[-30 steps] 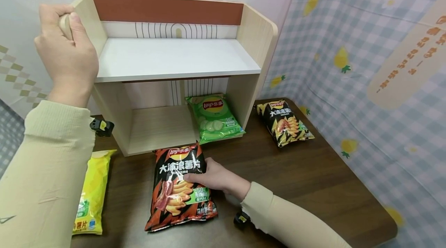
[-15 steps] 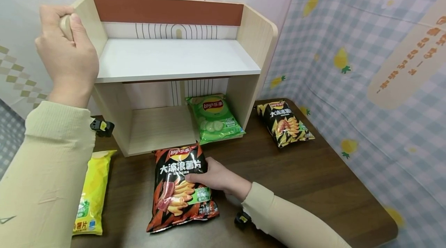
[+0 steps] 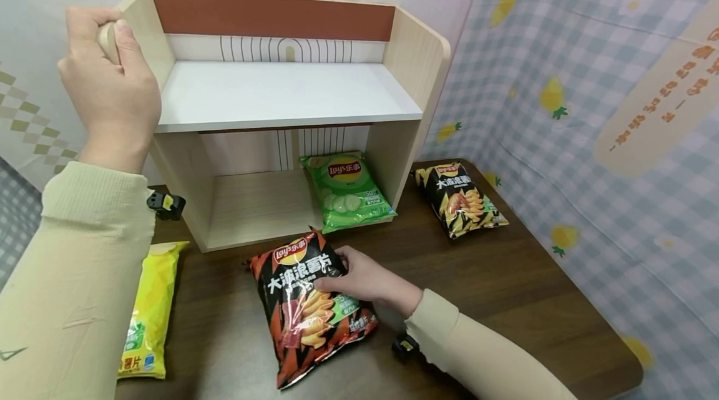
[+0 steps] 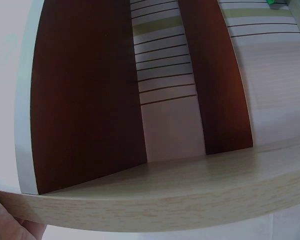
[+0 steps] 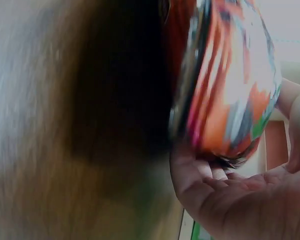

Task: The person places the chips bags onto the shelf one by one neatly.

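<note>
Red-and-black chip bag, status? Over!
Right hand: gripping red-and-black foil chip bag. Left hand: gripping pale wooden shelf. Possible obstacle: green foil chip bag, right side of lower compartment.

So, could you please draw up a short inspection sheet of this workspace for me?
Surface: brown wood-grain table.
Job's things: red-and-black chip bag, held at a slant; wooden shelf unit, with a green chip bag in its lower compartment, at the right.
Clutter: yellow bag at the left, partly hidden; black-and-yellow bag right of the unit.
Hands: left hand grips the unit's left side panel; right hand grips the red-and-black chip bag.
Cables: nothing seen.
Surroundings: checked wall covering at the right.
</note>
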The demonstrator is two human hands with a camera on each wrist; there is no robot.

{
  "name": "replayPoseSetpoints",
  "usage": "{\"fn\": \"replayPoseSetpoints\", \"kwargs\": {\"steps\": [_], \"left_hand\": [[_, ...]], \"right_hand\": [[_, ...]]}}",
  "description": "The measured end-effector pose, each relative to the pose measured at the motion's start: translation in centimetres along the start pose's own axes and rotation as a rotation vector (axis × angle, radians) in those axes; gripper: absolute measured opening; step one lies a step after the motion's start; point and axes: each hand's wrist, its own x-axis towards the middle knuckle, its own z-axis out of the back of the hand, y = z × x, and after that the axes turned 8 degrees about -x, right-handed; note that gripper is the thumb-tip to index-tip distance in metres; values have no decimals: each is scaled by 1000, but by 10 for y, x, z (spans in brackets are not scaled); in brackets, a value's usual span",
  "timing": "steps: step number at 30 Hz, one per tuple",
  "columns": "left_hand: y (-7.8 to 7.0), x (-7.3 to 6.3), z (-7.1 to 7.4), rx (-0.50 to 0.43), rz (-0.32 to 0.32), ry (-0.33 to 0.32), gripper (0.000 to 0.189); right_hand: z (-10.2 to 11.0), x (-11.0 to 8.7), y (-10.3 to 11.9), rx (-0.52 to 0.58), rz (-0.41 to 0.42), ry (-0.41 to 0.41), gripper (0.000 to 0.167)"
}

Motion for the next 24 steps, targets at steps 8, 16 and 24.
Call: {"fn": "replayPoseSetpoints", "kwargs": {"steps": [8,16,24], "left_hand": [[0,1,0,-2,21,4,21],[2,1,-1,0,-3,-5,19],[2,0,-2,11,-15,-6,22]], "right_hand": [[8,-4,-8,-52,-13,-13,78],[10,-16,-13,-195,-29,25,85],[7,-25,-10,-336,-109,51,96]]}}
